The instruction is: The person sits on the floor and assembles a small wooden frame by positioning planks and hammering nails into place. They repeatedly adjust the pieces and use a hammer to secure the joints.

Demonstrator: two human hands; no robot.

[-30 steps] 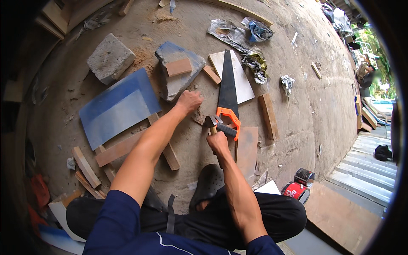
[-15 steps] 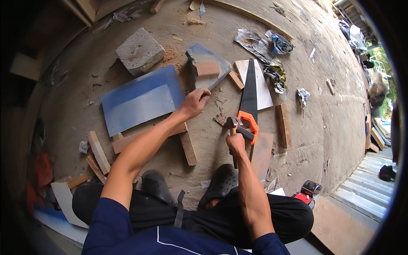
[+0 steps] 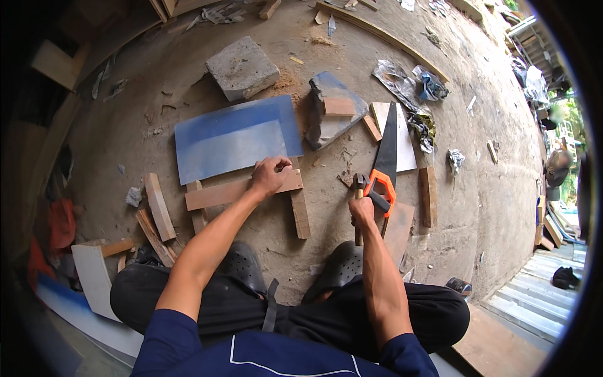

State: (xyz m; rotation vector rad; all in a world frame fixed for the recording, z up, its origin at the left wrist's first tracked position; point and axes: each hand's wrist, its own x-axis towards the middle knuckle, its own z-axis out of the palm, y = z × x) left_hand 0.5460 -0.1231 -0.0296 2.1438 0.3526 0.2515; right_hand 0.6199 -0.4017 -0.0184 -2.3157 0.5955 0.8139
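Head view: the right hand [image 3: 362, 211] grips a wooden-handled metal hammer [image 3: 360, 181]. The left hand [image 3: 270, 176], whose grip I cannot tell, is over a flat brown wooden plank [image 3: 218, 196].

Tan-handled, dark-headed hammer [image 3: 359, 193], reddish-brown plank [image 3: 226, 193], blue board [image 3: 235, 118] — greyish patch [image 3: 235, 151], orange saw handle [image 3: 380, 177] — black grip [image 3: 379, 202]

The dusty brown floor [image 3: 330, 201] bears a rough grey concrete block [image 3: 242, 68]. Nearer me rests a straight brown wooden bar [image 3: 300, 217].
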